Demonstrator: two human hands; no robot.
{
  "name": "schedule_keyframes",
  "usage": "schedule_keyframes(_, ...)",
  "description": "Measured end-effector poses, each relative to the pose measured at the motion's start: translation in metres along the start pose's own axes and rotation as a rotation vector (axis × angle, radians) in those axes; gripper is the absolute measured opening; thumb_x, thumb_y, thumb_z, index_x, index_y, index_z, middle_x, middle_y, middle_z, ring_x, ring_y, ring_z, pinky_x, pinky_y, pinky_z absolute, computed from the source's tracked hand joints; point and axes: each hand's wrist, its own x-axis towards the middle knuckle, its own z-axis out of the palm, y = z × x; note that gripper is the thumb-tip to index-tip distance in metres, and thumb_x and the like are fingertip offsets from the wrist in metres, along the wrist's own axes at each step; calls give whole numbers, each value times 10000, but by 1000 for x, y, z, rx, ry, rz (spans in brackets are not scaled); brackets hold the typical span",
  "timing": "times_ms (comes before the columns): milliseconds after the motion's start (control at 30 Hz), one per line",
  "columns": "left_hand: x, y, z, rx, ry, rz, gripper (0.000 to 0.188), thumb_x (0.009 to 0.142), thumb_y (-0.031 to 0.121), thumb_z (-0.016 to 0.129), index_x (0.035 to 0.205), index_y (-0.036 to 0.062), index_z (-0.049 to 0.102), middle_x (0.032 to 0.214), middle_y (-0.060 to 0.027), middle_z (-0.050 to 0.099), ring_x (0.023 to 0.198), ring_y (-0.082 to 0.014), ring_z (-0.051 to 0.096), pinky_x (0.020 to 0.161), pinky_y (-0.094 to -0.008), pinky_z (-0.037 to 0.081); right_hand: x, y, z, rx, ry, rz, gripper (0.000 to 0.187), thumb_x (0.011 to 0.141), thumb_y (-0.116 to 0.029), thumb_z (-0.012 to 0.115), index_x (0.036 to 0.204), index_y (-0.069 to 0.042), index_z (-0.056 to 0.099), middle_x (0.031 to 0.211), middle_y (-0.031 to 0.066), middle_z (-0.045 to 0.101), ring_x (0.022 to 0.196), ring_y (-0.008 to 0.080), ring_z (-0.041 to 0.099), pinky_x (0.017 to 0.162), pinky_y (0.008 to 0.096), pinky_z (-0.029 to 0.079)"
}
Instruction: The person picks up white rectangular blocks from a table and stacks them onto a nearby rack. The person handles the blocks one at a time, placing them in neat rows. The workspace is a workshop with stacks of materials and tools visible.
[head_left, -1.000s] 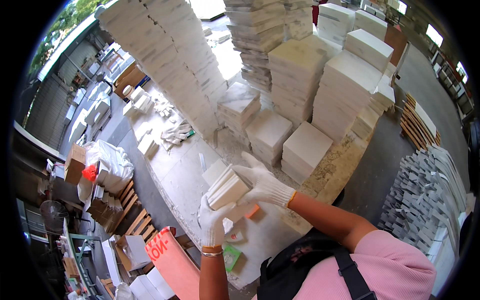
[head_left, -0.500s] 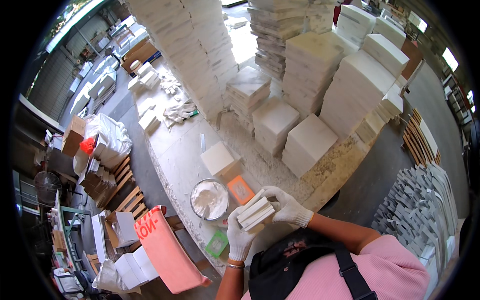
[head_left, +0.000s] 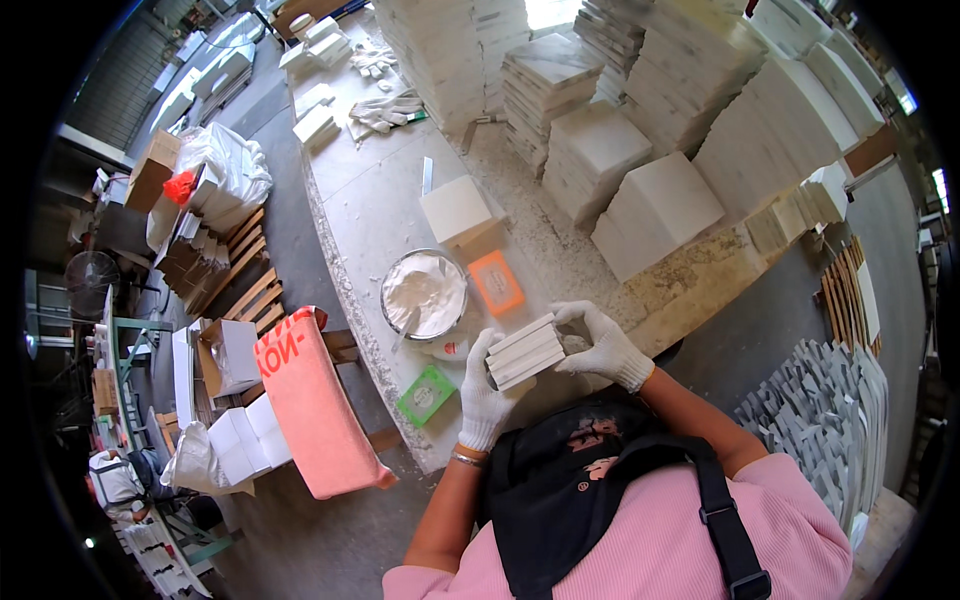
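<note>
Both my hands wear white knitted gloves and are at a small stack of several white stone tiles [head_left: 525, 353], held edge-up above the near end of the workbench. My left hand [head_left: 486, 385] is closed round the stack's left end. At its right end, the fingers and thumb of my right hand [head_left: 606, 350] grip the stack; a greyish patch shows by the palm, unclear what. Beyond them lie an orange box [head_left: 495, 283] and a round metal bowl [head_left: 424, 294] of white paste with a tool's handle at its rim. A green box [head_left: 427, 396] lies left of my left hand.
Beyond the bowl sits a square block of white tiles [head_left: 455, 208]. Tall tile stacks [head_left: 660, 215] crowd the bench's far right. Spare gloves [head_left: 385, 112] lie at its far left. A pink-orange cloth [head_left: 320, 410] hangs left, and grey strips [head_left: 820, 430] stand right.
The view has shifted, so the bench things sit higher in the picture. My hands have turned the tile stack, which now shows more of its layered edges.
</note>
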Motion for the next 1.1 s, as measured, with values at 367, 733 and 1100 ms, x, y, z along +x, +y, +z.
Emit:
schedule_keyframes(367, -4, -25, 15, 123, 104, 174, 914, 787, 166, 792, 1554, 49, 309, 1584, -155, 385, 1389, -276, 487, 1098, -398, 464, 8, 8, 20, -490, -34, -73, 940, 760, -108, 808, 1558, -107, 311, 1333, 199, 595, 1251, 287, 593, 1062, 400, 461)
schedule_keyframes(733, -2, -44, 6, 296, 22, 244, 1148, 766, 48, 779, 1627, 84, 22, 1419, -168, 546, 1283, -303, 581, 1069, -417, 485, 22, 34, 19, -680, -6, -306, 738, 740, -282, 829, 1373, -102, 495, 1193, 184, 652, 1115, 362, 651, 965, 431, 520)
schedule_keyframes(1100, -14, -50, 16, -88, -52, 154, 1128, 794, -37, 790, 1629, 121, 49, 1551, -141, 384, 1333, -260, 528, 1067, -436, 503, 13, 42, 20, -816, 49, -109, 605, 797, -325, 777, 1308, -81, 563, 1244, 166, 632, 1156, 317, 631, 985, 381, 509)
